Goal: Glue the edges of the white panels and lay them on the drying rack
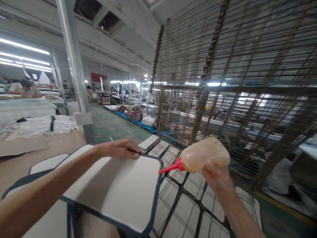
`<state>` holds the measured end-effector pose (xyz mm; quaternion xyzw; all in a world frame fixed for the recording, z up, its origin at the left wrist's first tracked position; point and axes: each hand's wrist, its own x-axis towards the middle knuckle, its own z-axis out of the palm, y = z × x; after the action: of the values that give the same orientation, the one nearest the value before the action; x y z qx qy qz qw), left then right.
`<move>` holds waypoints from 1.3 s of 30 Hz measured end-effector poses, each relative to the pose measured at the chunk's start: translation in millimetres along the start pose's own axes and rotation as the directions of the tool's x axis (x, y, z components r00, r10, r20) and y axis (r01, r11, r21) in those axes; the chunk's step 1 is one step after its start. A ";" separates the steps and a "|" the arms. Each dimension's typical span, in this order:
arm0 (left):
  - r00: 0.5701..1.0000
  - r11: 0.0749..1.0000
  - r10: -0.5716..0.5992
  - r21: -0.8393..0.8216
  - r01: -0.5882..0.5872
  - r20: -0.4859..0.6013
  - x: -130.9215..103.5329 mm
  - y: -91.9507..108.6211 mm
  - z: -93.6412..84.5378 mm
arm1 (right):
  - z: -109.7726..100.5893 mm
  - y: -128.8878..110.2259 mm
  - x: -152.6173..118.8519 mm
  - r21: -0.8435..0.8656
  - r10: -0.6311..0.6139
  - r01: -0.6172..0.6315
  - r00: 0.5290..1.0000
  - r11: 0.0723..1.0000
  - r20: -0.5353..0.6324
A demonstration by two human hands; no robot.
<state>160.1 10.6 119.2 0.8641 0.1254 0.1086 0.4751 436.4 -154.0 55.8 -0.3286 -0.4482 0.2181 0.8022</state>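
Note:
A white rounded panel with a dark blue border (123, 188) lies in front of me, tilted slightly. My left hand (121, 148) is closed on its far edge, fingertips on the white face and the thumb hidden. In my right hand (215, 172) is a cloudy squeeze bottle (204, 155), tipped nearly on its side with yellowish liquid inside. Its red nozzle (172, 166) points left, and the tip is at the panel's right border near the far corner. Whether the tip touches the panel I cannot tell.
More bordered panels (47, 163) lie to the left on a brown surface. Several white panels (182, 211) rest on a wire rack at the right. Tall wire racks (183, 82) rise behind it. A metal post (74, 59) with a socket box (83, 119) stands at left.

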 end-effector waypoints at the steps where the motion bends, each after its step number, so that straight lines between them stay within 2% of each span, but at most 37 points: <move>1: 0.999 0.999 -0.037 -0.015 0.038 0.037 -1.2 0.9 -0.1 | 2.0 0.4 -1.0 -0.004 -0.018 0.018 1.000 1.000 -0.009; 3: 0.989 0.993 -0.107 -0.037 0.111 0.107 -3.9 2.1 -1.1 | 5.5 1.4 -2.8 -0.001 -0.039 0.039 0.999 0.999 -0.027; 9: 0.982 0.966 -0.189 -0.177 0.186 0.002 -12.8 -2.3 -7.0 | 11.7 6.0 -9.0 0.013 0.014 -0.013 0.998 1.000 -0.064; 12: 0.977 0.959 -0.213 -0.192 0.210 0.005 -16.6 -4.7 -9.7 | 14.4 7.5 -11.9 0.006 0.016 -0.016 0.997 1.000 -0.076; 16: 0.970 0.948 -0.243 -0.209 0.239 0.008 -20.1 -8.6 -13.2 | 14.2 10.5 -14.6 -0.013 0.029 -0.029 0.999 0.999 -0.032; 23: 0.964 0.932 -0.265 -0.261 0.253 -0.012 -25.5 -21.3 -19.1 | 2.2 21.6 -19.1 -0.021 0.099 -0.097 0.990 0.995 0.105; 26: 0.965 0.934 -0.262 -0.248 0.256 0.009 -27.2 -25.4 -21.0 | 0.8 23.3 -22.5 -0.009 0.103 -0.103 0.990 0.995 0.100; 31: 0.959 0.934 -0.282 -0.236 0.270 -0.018 -29.1 -32.2 -24.5 | 2.2 23.4 -28.0 -0.004 0.108 -0.108 0.988 0.994 0.109; 35: 0.960 0.933 -0.279 -0.245 0.264 -0.026 -32.3 -36.6 -26.6 | 7.9 21.2 -29.6 0.004 0.091 -0.092 0.992 0.996 0.087; 39: 0.951 0.918 -0.300 -0.293 0.267 -0.076 -37.1 -39.2 -26.1 | 16.3 18.0 -31.4 0.003 0.076 -0.076 0.997 0.997 -0.003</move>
<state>112.6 39.8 97.1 0.7531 0.2611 0.1067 0.5943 405.5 -156.4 31.0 -0.3445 -0.4339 0.2486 0.7945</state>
